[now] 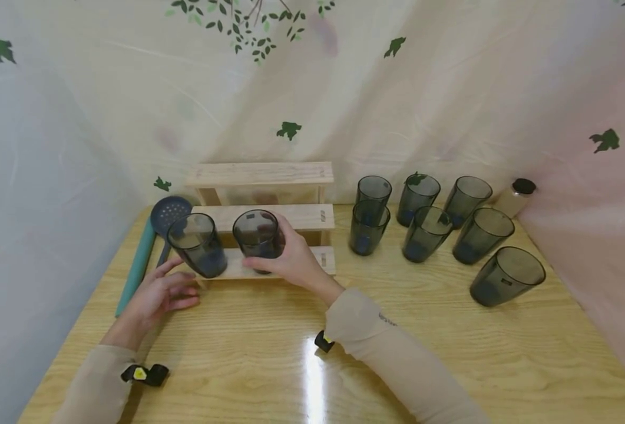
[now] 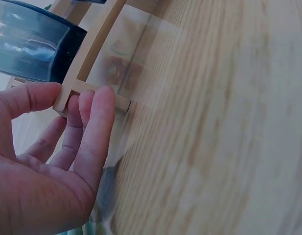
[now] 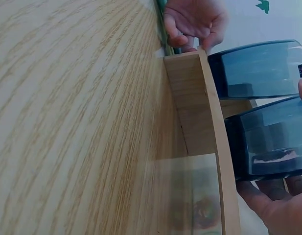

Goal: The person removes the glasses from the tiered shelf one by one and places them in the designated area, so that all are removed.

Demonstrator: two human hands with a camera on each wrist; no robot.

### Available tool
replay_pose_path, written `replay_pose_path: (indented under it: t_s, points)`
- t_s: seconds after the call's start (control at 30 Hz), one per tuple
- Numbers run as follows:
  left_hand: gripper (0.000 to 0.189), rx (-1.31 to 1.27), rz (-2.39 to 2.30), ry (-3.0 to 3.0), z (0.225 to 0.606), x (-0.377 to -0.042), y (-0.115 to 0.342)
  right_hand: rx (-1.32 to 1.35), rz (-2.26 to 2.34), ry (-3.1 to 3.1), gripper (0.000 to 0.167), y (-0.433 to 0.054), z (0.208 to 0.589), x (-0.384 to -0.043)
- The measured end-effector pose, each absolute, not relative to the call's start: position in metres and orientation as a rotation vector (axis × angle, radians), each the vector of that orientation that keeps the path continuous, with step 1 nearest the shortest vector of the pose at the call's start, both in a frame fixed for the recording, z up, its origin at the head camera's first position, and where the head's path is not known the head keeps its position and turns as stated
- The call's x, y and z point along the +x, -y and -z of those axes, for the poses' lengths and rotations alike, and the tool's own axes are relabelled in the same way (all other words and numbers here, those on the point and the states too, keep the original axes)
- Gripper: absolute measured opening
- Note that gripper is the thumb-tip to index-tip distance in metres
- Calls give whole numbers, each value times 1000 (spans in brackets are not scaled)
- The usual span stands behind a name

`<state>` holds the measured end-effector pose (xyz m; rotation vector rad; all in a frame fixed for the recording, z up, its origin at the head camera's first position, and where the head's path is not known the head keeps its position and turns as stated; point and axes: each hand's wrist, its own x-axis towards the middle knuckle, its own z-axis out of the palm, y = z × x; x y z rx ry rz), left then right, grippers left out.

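A three-step wooden rack (image 1: pixel 304 219) stands at the back of the table. On its lowest step is a smoky grey drinking glass (image 1: pixel 199 248) at the left end, upright. My right hand (image 1: pixel 297 258) holds a second drinking glass (image 1: pixel 257 234) beside it, thumb in front and fingers around the far side. In the right wrist view the base of this held glass (image 3: pixel 268 142) is right at the step's board. My left hand (image 2: pixel 58 161) pinches the left end of the lowest step, thumb on the board's top corner and fingers below.
Several more smoky glasses (image 1: pixel 423 234) stand in rows on the right of the table. Behind them is a jar with a black lid (image 1: pixel 523 187). Left of the rack lie a dark skimmer (image 1: pixel 171 215) and a teal stick-like thing (image 1: pixel 138 268). A patterned cloth hangs behind.
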<state>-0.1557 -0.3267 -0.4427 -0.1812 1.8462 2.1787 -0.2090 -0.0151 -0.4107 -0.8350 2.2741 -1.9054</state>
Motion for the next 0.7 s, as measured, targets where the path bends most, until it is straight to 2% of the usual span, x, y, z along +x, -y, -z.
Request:
replay_pose_path:
  t_s: [0.7]
  points:
    - [37,-168,-2148,-1898,443,-154,327,-769,1956,-2219,87,18,403,-199]
